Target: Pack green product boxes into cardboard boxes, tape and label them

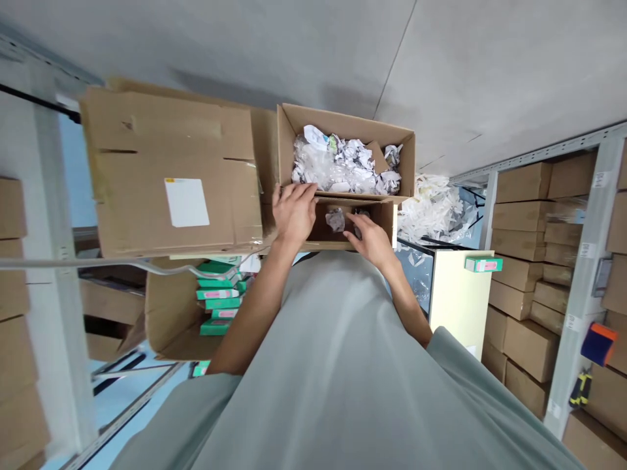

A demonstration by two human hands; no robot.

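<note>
Loosely, right grip (369,239) spreads over the open narrow box (328,247); left grip (295,212), at its edge, unclear.

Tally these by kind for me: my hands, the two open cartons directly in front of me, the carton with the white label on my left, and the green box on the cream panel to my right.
Hands: 2 (left hand, right hand)
Open cartons: 2 (near carton, far carton)
White-labelled carton: 1
Green box: 1
Total: 6
</note>
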